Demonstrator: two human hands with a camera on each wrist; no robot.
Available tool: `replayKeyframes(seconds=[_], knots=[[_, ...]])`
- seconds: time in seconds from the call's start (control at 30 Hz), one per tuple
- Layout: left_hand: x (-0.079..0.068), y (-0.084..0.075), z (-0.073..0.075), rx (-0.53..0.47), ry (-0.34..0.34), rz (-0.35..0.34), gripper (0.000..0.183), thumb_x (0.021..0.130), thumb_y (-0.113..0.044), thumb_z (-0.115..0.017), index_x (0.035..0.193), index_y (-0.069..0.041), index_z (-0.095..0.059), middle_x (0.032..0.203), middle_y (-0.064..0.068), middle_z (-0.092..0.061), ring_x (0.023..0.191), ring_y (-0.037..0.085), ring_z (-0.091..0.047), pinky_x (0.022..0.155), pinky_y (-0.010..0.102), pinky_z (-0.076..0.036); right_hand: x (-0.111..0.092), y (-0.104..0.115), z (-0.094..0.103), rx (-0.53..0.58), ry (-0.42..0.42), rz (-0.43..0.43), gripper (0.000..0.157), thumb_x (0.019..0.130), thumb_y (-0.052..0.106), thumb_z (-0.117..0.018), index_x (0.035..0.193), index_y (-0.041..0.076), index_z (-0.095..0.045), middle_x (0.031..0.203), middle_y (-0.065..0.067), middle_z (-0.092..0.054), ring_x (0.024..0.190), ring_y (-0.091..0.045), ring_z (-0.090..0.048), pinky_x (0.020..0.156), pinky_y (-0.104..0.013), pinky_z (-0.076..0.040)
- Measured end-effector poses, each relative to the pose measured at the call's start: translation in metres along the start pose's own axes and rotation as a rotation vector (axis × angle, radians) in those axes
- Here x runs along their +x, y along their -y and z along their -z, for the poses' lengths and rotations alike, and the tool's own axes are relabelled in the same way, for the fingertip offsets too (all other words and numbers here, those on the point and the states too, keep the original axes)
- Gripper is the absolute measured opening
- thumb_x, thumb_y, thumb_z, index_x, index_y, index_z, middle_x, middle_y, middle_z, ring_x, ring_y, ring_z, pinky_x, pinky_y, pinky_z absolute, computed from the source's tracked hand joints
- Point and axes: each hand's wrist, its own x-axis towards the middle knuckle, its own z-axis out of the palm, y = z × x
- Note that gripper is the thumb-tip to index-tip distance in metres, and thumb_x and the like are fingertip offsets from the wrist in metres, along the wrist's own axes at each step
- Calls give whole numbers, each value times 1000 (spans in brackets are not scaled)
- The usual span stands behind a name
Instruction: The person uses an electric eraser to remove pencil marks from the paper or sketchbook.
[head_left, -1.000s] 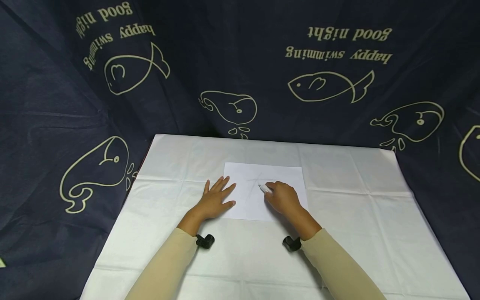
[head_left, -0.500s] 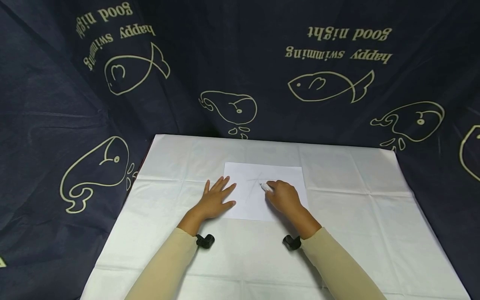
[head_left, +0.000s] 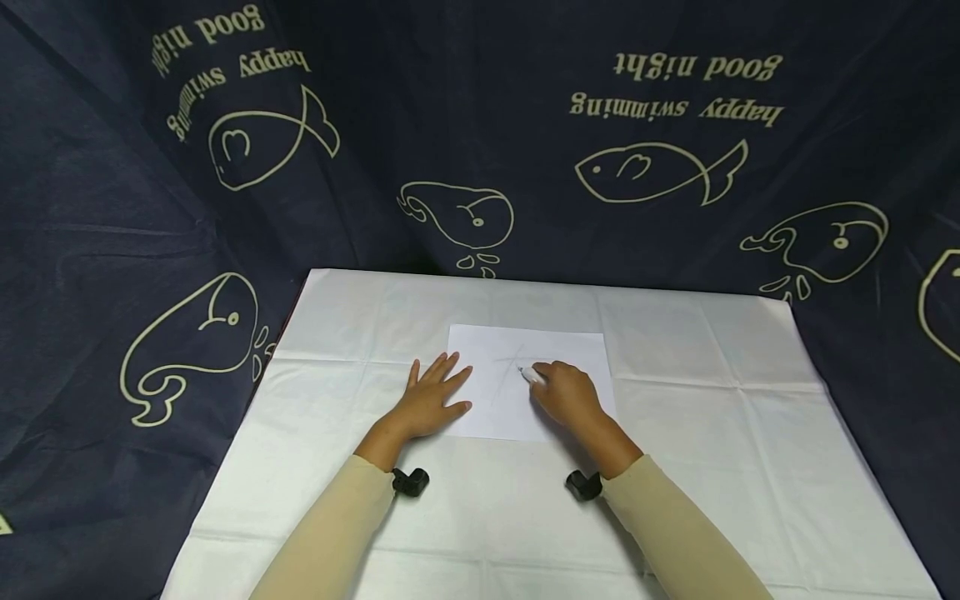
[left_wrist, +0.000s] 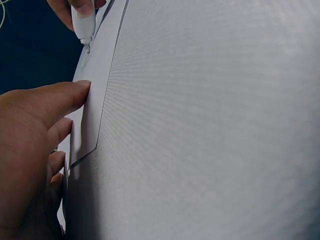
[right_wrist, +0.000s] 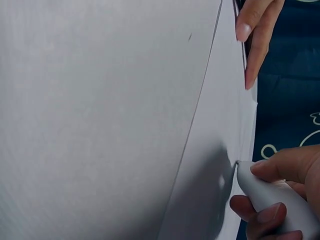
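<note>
A sheet of white paper (head_left: 491, 417) with faint grey lines (head_left: 510, 361) lies on the white-covered table. My left hand (head_left: 426, 406) rests spread over the paper's left edge, fingers apart. In the left wrist view the left thumb (left_wrist: 75, 93) touches the paper. My right hand (head_left: 566, 393) grips a thick white tube with a narrow tip (head_left: 532, 377), tip down at the middle of the sheet. The right wrist view shows the tube's body (right_wrist: 272, 197) between thumb and curled fingers, its tip right at the paper. The hand covers much of the tube.
A creased white cloth (head_left: 712, 467) covers the table. Beyond the table's far edge hangs a dark blue curtain (head_left: 540, 125) printed with fish, whales and upside-down words. Each wrist wears a small black camera, one on the left (head_left: 410, 483) and one on the right (head_left: 584, 487).
The right hand and the tube have shifted very slightly to the right since a second ago, the tip staying near the lines. The left hand has stayed still.
</note>
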Motion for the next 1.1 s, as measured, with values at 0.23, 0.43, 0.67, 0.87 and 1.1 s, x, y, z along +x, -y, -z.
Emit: replayKeyframes(seconds=[0.23,0.43,0.67,0.87,1.1], knots=[[0,0,0,-7,2,0,66,103,-46,-53,160,-21,-32,172,7,-12,160,29,-6,124,65,7,0,-1,0,3,3,1,35,89,17,-68,122,6,-73,104,-20,-75,97,-40,-72,81,-52,-57],[0,1,-1,2,2,-3,66,103,-46,-53,160,-21,-32,172,7,-12,160,29,-7,124,65,7,0,-3,2,2,2,-14,36,90,17,-67,123,5,-73,106,-20,-75,99,-41,-71,83,-53,-57],[-1,0,1,-3,1,-5,66,103,-46,-53,160,-20,-32,172,8,-12,160,29,-6,124,65,7,-1,-2,3,9,12,-13,37,91,18,-68,124,5,-72,109,-21,-74,101,-41,-71,85,-53,-57],[-1,0,1,0,1,-6,66,103,-46,-53,160,-20,-32,172,8,-12,160,29,-7,124,65,7,-1,-2,2,19,15,-13,37,91,18,-69,125,4,-72,111,-21,-74,102,-41,-71,86,-53,-57],[-1,0,1,1,-1,-8,66,103,-46,-52,160,-20,-32,172,8,-12,160,29,-7,124,65,7,-1,-2,2,19,5,-4,36,90,18,-69,123,4,-72,108,-21,-75,98,-40,-71,83,-53,-57]])
